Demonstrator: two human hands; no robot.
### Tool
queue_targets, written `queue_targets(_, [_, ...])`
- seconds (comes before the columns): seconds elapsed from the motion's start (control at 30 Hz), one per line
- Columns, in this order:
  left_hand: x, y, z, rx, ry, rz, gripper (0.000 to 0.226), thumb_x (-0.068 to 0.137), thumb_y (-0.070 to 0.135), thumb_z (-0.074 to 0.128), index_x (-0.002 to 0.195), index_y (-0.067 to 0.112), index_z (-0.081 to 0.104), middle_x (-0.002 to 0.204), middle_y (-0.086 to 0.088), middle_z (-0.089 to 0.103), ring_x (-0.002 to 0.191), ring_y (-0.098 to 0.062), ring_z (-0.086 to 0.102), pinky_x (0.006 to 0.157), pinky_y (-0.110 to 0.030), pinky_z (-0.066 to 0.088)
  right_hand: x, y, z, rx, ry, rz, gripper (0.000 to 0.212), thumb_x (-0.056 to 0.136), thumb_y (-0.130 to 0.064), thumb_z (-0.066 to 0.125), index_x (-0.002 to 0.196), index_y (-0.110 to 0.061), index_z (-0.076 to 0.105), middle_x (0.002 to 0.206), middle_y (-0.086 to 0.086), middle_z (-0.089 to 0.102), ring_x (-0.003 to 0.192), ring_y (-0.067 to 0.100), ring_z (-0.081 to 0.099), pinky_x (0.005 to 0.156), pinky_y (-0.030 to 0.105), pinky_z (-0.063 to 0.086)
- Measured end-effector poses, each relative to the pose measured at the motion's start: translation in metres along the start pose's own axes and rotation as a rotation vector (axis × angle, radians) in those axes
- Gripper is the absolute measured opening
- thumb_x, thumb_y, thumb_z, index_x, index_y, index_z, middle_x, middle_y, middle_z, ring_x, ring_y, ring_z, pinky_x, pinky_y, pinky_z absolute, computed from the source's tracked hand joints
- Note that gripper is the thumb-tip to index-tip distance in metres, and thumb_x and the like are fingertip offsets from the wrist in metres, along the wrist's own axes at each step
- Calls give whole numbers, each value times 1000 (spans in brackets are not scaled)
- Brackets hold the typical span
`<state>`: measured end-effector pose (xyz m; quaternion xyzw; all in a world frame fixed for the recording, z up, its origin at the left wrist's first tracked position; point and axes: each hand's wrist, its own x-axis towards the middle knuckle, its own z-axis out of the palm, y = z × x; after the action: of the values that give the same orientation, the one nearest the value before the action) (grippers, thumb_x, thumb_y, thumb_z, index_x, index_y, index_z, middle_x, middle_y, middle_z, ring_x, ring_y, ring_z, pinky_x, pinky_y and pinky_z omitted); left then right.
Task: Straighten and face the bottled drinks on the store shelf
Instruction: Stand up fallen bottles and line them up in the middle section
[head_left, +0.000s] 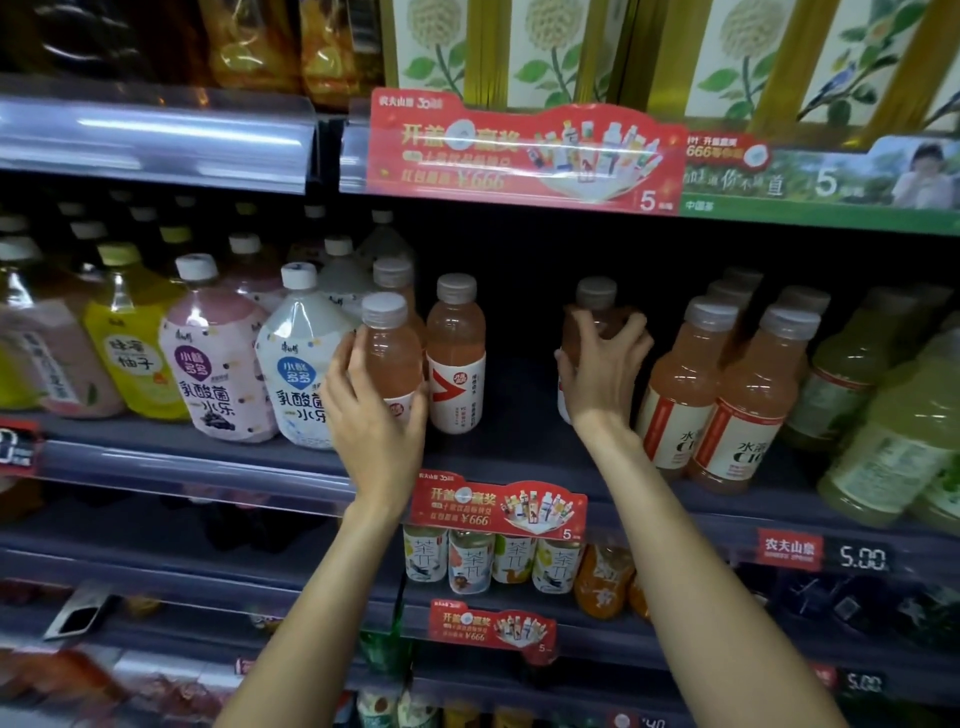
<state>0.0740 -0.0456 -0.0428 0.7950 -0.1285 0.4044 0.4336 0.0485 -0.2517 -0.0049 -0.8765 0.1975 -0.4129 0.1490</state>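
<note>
Both hands gripped pink bottles mid-frame: left hand (371, 410) one bottle (390, 353), right hand (602, 374) another (597, 306) (label hidden).

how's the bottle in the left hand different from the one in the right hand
The bottle in the left hand stands near the shelf front, beside a matching free bottle; the bottle in the right hand sits farther back, alone in a gap. The left hand wraps the first from its side, leaving it mostly visible; the right hand covers most of the second. Both are pinkish with grey caps.
</note>
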Motion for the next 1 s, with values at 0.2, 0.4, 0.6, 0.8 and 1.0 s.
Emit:
queue_targets(0.2, [1,-2,-1,-14,-7,8,72,85,27,70,144,11,32,142,-14,38,127,-27,37,97,-49,44,-23,-4,-7,367,-29,-179,46,85,-12,65,127,-20,48,134,19,26,122,31,35,94,28,38])
queue_targets(0.4, [1,-2,-3,-60,3,12,74,86,27,70,145,18,27,143,-15,36,130,-22,33,97,-45,45,-46,-34,-11,637,-90,-160,73,68,-13,83,125,-11,37,128,10,37,120,13,43,98,15,40])
queue_targets(0.6, [-4,16,-5,-97,-53,47,72,79,57,63,138,22,41,151,-13,21,141,-24,19,111,-52,28,-52,-48,-17,939,-347,-142,38,93,-27,58,126,-20,41,125,0,51,112,0,52,88,19,47])
queue_targets(0.8, [21,54,0,24,-6,231,71,81,55,61,136,14,46,144,-4,42,141,-21,24,116,-52,6,-23,-27,-26,899,-421,-268,23,99,-22,38,114,-18,54,117,-3,61,112,6,56,92,21,45])
queue_targets(1.0, [28,47,-1,153,-57,337,45,87,46,59,123,19,59,126,4,59,128,-18,45,114,-59,8,-5,-36,-26,634,-233,-450,27,97,-10,44,120,-13,57,119,-2,61,112,10,53,95,18,40])
